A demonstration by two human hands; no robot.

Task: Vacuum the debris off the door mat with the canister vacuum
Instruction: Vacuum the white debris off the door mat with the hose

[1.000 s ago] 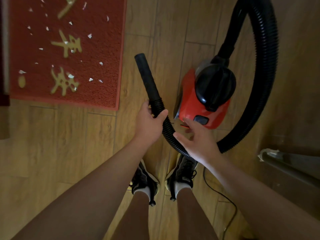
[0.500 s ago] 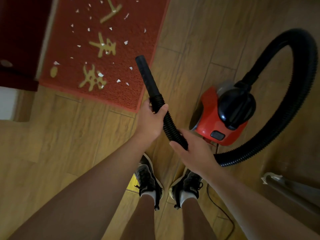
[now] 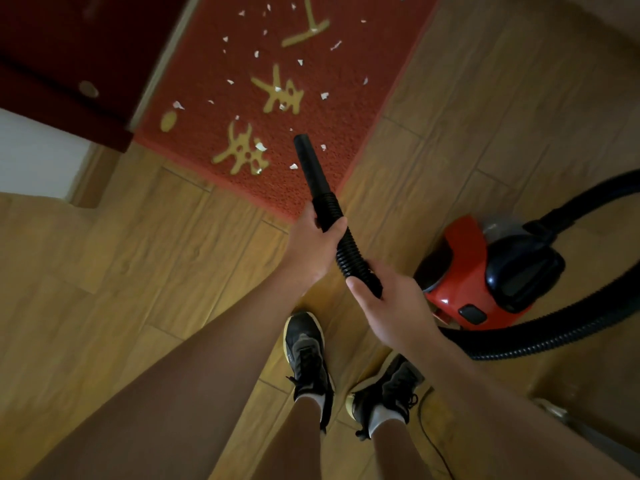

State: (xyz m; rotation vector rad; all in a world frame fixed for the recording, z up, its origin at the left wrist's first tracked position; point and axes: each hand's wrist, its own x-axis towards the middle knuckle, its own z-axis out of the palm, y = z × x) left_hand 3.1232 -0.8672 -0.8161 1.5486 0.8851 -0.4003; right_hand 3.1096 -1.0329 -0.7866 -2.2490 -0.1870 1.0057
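Debris (image 3: 260, 146) lies scattered across the door mat (image 3: 346, 116). Your left hand (image 3: 311, 244) and right hand (image 3: 391, 306) each clasp the hose (image 3: 349, 254), nozzle (image 3: 311, 168) over the mat's near corner; the canister vacuum (image 3: 460, 271) sits right of it.

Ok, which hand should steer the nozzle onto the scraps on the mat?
Left. The left hand grips the hose right behind the nozzle, whose tip points at the mat; the right hand holds the hose further back, nearer the canister.
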